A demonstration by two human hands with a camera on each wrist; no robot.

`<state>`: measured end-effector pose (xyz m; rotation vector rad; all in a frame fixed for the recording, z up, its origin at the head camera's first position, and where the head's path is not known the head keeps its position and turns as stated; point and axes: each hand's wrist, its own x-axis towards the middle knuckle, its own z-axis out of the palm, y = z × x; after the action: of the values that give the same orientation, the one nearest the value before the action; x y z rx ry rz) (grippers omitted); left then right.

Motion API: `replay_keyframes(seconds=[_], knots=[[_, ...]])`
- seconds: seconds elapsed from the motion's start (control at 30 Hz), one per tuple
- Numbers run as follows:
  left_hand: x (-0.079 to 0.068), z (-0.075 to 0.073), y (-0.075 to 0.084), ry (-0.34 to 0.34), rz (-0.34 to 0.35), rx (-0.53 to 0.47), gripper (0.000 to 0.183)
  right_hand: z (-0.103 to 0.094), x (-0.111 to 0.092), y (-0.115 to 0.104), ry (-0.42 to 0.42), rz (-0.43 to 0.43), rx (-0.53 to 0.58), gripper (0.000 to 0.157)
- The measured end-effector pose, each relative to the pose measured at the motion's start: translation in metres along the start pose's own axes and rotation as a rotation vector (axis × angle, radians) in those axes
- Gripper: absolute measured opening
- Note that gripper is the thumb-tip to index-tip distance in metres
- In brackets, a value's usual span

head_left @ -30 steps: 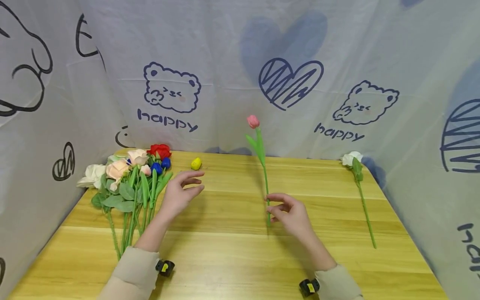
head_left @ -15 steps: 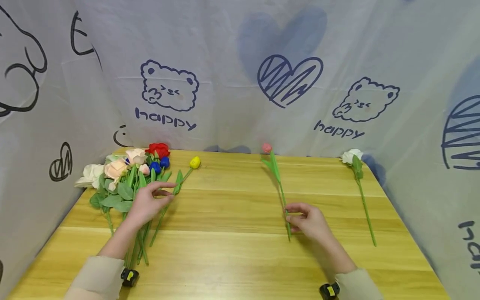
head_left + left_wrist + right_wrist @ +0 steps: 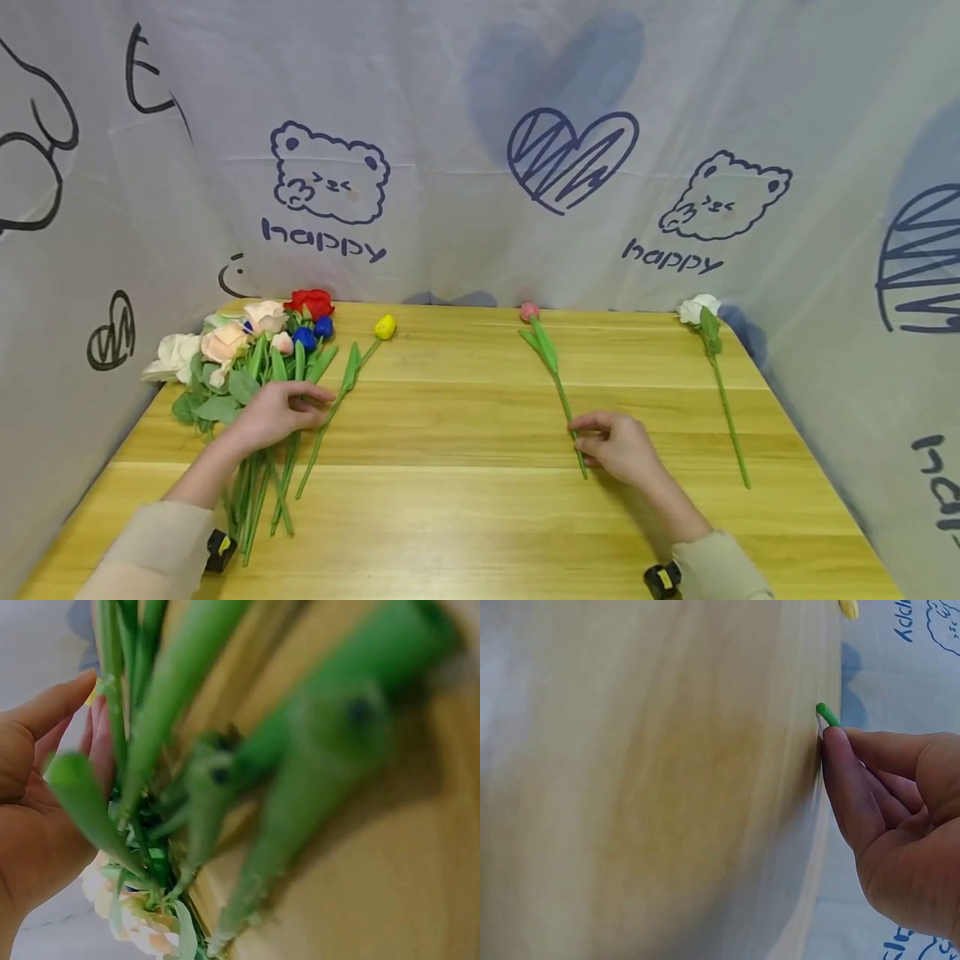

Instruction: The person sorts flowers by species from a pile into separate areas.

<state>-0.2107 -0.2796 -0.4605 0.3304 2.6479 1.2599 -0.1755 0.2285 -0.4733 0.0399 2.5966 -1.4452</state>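
Observation:
My right hand (image 3: 618,447) pinches the lower stem of a pink tulip (image 3: 529,312), which lies at a slant along the middle of the table. In the right wrist view the green stem end (image 3: 828,715) pokes out past thumb and finger. Over the stems of a flower bunch (image 3: 225,343) on the left hovers my left hand (image 3: 276,414), its fingers loosely extended. The left wrist view has this hand (image 3: 45,825) beside several green stems (image 3: 176,690), with nothing visibly gripped. A yellow tulip (image 3: 385,327) lies just right of the bunch, near the left fingertips.
A white rose (image 3: 700,308) on a long stem lies at the right of the wooden table (image 3: 450,533). The bunch holds a red rose (image 3: 311,303), pale roses and blue buds. A printed cloth (image 3: 442,125) hangs behind and along both sides.
The pink tulip has come down and slightly right with my right hand, from raised to lying low. My left hand has moved left and toward me, uncovering the yellow tulip's stem.

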Motion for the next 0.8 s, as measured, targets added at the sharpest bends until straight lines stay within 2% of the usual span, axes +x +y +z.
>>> replay_keyframes(seconds=[0.33, 0.57, 0.8], knots=[[0.005, 0.002, -0.008, -0.032, -0.011, -0.004, 0.033, 0.008, -0.002, -0.004, 0.026, -0.065, -0.13, 0.024], [0.003, 0.003, -0.003, -0.059, -0.042, -0.019, 0.036, 0.01, -0.003, -0.004, 0.028, -0.076, -0.155, 0.025], [0.003, 0.004, 0.002, -0.044, -0.034, 0.022, 0.036, 0.011, -0.002, -0.005, 0.028, -0.081, -0.16, 0.025]])
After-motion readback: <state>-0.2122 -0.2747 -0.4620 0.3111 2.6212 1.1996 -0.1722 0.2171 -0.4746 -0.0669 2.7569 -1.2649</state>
